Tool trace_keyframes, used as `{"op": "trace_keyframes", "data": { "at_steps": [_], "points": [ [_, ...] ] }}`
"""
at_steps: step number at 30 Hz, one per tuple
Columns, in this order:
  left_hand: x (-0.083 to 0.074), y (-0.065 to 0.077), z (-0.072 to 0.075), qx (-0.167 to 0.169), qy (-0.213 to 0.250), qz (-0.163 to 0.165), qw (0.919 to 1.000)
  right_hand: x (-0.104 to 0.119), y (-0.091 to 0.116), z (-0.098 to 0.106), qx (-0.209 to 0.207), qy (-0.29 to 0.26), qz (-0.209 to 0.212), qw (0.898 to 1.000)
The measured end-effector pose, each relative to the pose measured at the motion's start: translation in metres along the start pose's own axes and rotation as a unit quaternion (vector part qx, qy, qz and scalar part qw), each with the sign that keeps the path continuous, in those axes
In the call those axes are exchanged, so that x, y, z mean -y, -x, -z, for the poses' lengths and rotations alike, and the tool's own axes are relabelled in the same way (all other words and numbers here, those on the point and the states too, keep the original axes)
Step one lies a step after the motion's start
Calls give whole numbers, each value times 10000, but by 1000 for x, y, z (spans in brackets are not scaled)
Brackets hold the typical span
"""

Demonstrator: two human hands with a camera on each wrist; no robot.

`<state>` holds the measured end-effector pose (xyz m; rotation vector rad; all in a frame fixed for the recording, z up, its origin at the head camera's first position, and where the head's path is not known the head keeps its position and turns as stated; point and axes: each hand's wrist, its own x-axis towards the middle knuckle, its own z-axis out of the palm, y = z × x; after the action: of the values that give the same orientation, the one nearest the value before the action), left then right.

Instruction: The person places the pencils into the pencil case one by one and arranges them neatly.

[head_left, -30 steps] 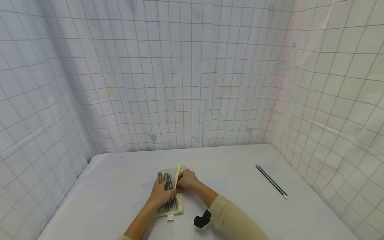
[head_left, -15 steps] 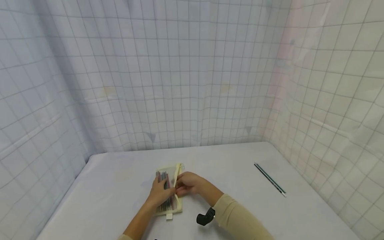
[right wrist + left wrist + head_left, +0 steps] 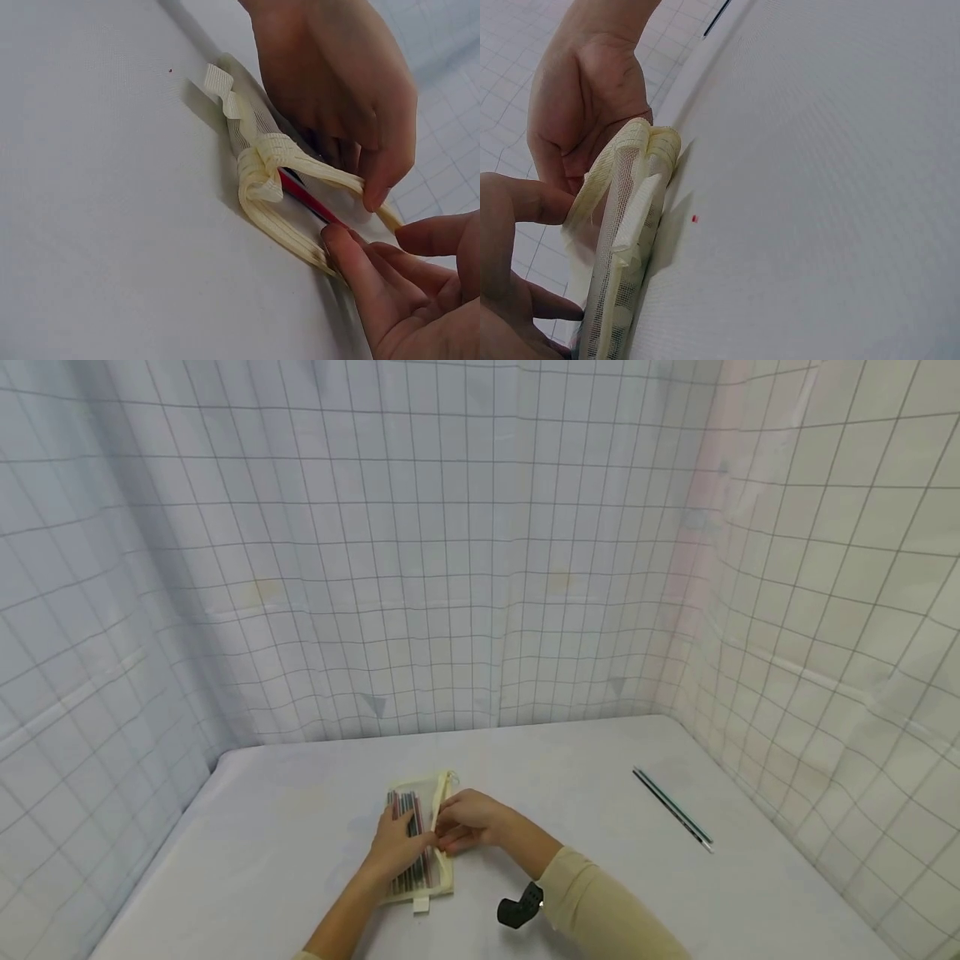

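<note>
A cream mesh zip pencil case [image 3: 427, 785] lies on the white table, with several dark, grey and reddish pencils [image 3: 417, 860] inside. My left hand [image 3: 396, 845] lies over its left part, and the thumb holds the zip edge [image 3: 330, 174] of the raised mouth. My right hand [image 3: 474, 820] grips at the mouth from the right, its fingers bent. In the right wrist view a red pencil [image 3: 307, 196] shows between the two zip edges, close to my right thumb [image 3: 345, 251]. Some right fingertips are hidden by the case in the left wrist view.
Two long pencils, one dark and one green [image 3: 678, 810], lie side by side at the table's right. A black bent device [image 3: 519, 906] is beside the right sleeve. Gridded white cloth walls [image 3: 420, 610] border the table [image 3: 277, 827] at the back and sides.
My right hand has drawn back slightly at the mouth, and its fingers have spread. A reddish pencil now shows along the bundle's right side. My left hand stays on the case.
</note>
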<state>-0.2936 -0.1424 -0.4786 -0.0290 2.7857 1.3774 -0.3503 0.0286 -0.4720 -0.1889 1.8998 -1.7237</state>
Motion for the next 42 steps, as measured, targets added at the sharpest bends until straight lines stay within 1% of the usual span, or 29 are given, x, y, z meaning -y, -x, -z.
{"op": "trace_keyframes", "data": {
  "at_steps": [10,17,21,25,31,42],
  "points": [
    [0,1,-1,13,46,-1,10000,5,6,14,27,34,96,9999],
    [5,1,-4,-25,90,-1,10000,7,14,23,-4,248,215,9995],
    [5,2,-3,-47,6,-19,10000,10,18,32,-73,388,169,9991],
    [3,2,-3,-81,-75,-43,9999,15,24,42,-178,579,177,9980],
    [2,3,-3,-60,63,17,10000,18,34,62,-271,888,291,9953],
    [3,6,-1,-11,275,-20,9996,15,51,99,-528,1097,284,9922]
  ]
}}
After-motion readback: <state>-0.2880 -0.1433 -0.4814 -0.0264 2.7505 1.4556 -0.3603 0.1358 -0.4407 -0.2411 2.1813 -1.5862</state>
